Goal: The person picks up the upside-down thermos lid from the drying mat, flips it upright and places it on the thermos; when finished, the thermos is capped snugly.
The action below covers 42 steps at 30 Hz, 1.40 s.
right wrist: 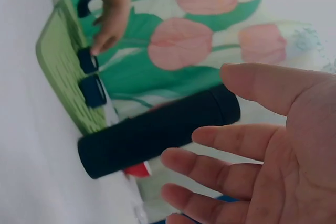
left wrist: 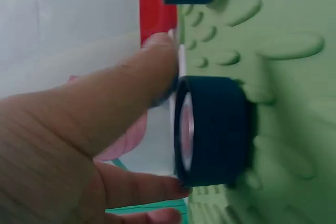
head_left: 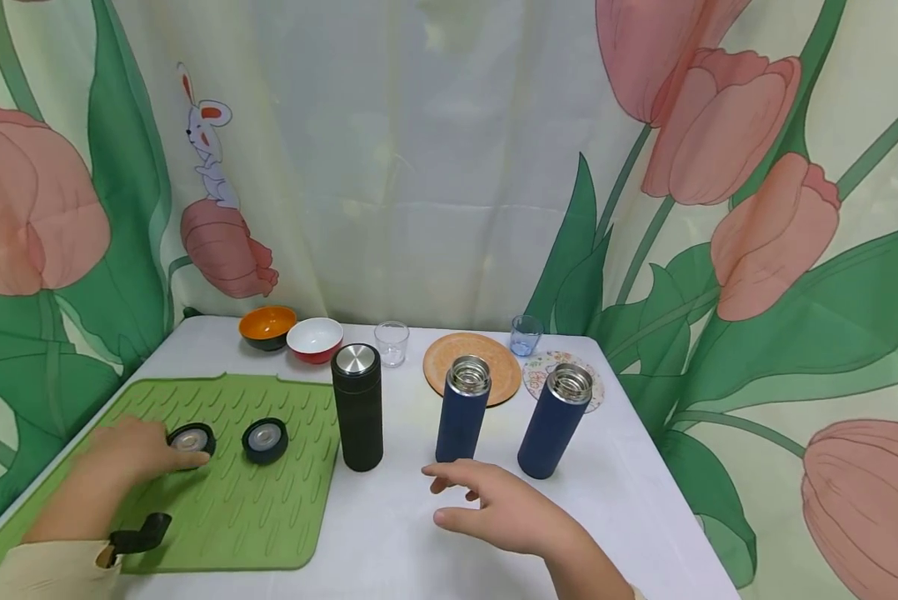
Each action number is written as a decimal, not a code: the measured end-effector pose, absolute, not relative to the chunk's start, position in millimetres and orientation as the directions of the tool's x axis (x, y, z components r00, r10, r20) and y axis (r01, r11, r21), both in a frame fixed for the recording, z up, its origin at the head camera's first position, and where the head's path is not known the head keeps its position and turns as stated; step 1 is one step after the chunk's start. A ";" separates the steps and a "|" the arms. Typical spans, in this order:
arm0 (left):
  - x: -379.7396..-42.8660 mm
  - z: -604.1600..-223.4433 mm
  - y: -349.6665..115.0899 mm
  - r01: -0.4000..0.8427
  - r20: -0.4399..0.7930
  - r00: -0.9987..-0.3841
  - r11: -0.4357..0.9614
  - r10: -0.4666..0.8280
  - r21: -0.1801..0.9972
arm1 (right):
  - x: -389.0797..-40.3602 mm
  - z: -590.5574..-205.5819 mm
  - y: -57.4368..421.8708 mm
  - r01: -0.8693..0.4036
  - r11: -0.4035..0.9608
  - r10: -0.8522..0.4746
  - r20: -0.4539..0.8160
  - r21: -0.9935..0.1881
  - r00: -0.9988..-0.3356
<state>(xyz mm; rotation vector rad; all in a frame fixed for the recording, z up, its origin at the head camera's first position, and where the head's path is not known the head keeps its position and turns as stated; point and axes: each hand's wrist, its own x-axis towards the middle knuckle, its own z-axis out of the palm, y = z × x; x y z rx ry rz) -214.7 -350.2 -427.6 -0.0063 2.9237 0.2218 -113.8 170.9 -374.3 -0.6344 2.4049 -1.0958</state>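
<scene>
Right now your left hand (head_left: pixel 130 450), at the lower left of the frame, has its thumb and fingers parted and fairly straight about a black lid (head_left: pixel 192 438) on a bumpy green mat (head_left: pixel 217 517), with a second lid (head_left: pixel 265 439) just to its right. Your right hand (head_left: pixel 505 504), lower centre, is spread open and holds nothing, near an uncapped blue bottle (head_left: pixel 464 408) standing on the white tablecloth (head_left: pixel 404 542). Behind, bowls (head_left: pixel 267 323), glasses (head_left: pixel 392 345) and plates (head_left: pixel 460 354) sit toward the cloth's far edge, before a pale curtain (head_left: pixel 389 167) printed with pink tulips.
</scene>
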 end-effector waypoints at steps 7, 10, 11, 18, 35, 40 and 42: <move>-219.3 -438.4 -348.1 -0.065 -0.246 -0.969 0.987 -0.027 0.147 | -113.3 -376.6 180.8 -0.253 0.551 -0.558 -0.126 -0.795 -0.820; -219.0 -442.3 -346.7 -0.104 -0.218 -0.974 0.981 -0.066 0.165 | -114.2 -378.7 181.0 -0.251 0.540 -0.563 -0.123 -0.803 -0.817; -218.3 -443.4 -346.1 -0.114 -0.204 -0.976 0.979 -0.078 0.170 | -114.5 -379.4 180.9 -0.251 0.537 -0.565 -0.122 -0.805 -0.816; -203.7 -442.0 -338.4 -0.068 -0.017 -0.998 0.982 -0.066 0.177 | -116.8 -382.6 180.2 -0.237 0.546 -0.555 -0.135 -0.803 -0.821; -145.3 -400.1 -189.1 0.588 0.573 -0.712 0.790 0.405 0.172 | -121.2 -384.3 166.4 -0.287 0.575 -0.528 -0.080 -0.766 -0.846; -138.3 -410.1 -143.6 0.605 0.496 -0.769 0.709 0.403 0.362 | -122.3 -389.3 155.1 -0.283 0.593 -0.458 -0.027 -0.754 -0.888; -137.6 -413.7 -131.7 0.619 0.485 -0.769 0.673 0.416 0.404 | -121.9 -391.7 152.4 -0.294 0.577 -0.447 0.007 -0.762 -0.894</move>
